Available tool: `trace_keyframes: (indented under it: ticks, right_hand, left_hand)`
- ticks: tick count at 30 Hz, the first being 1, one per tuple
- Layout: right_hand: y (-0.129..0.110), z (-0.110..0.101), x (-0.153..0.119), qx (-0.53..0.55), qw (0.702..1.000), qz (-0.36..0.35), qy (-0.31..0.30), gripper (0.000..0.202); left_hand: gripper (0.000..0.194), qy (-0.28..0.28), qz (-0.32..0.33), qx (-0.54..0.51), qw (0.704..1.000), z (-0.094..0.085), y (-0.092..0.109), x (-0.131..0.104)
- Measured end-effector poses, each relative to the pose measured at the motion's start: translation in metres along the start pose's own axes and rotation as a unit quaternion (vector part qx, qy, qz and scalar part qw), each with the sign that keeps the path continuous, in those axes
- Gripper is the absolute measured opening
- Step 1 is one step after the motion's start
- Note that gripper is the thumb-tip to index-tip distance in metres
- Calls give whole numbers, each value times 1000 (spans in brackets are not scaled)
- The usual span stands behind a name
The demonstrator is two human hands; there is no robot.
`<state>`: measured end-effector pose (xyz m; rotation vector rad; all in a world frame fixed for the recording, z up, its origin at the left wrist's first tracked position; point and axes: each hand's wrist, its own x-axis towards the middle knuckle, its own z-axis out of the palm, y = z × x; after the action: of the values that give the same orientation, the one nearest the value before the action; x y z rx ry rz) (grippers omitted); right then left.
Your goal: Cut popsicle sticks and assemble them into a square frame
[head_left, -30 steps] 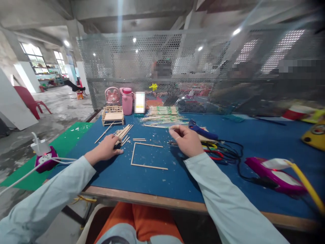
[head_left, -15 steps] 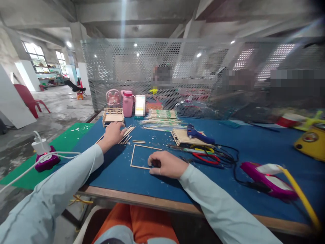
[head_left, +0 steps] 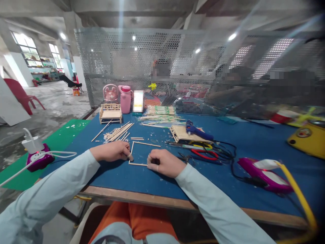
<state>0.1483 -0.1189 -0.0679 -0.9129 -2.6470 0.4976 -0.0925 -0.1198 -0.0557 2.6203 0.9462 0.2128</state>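
Observation:
On the blue table lies a three-sided frame of thin wooden sticks (head_left: 131, 152). My left hand (head_left: 114, 151) is closed at the frame's left side, its fingertips pressed together near the lower left corner; whatever is between them is too small to make out. My right hand (head_left: 165, 163) has thumb and fingers curled together around the right end of the frame's lower stick. Behind my left hand are a pile of loose sticks (head_left: 119, 132) and two short sticks (head_left: 137, 138). A small wooden stick model (head_left: 110, 114) stands at the back left.
A blue glue gun (head_left: 199, 131) rests on another stick piece (head_left: 181, 134). Pliers with red handles (head_left: 205, 154) and cables lie to the right, near a purple power strip (head_left: 264, 174). Stick bundles (head_left: 161, 110), a pink bottle (head_left: 125, 100) and a mesh screen (head_left: 101, 61) are behind.
My left hand has come back from the loose stick pile to the left side of the frame, its fingers now together. My right hand stays at the lower stick. The view has shifted slightly.

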Motion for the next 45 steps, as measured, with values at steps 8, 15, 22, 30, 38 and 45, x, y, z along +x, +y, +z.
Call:
trace_keyframes:
  ticks: [8, 15, 22, 30, 38, 45]
  right_hand:
    - [16, -23, -10, 11, 998, 42, 43, 15]
    - [19, -7, -3, -85, 994, 66, 34, 11]
    - [10, -1, -3, -115, 991, 62, 39, 10]
    - [21, -42, -67, -266, 918, 258, 139, 22]
    - [41, -39, -123, -278, 912, 288, 92, 25]
    - [28, -6, -116, -356, 888, 245, 158, 24]
  left_hand:
    - [18, 14, 19, -9, 1000, 3, -1, 3]
    - [20, 44, 31, 58, 997, 7, 9, 0]
    - [20, 37, 39, 84, 995, 5, 10, 2]
    - [17, 76, 63, 110, 989, 13, 7, 2]
    - [20, 175, 43, 31, 983, 11, 13, 9]
    - [16, 368, -92, -127, 917, -4, 21, 35]
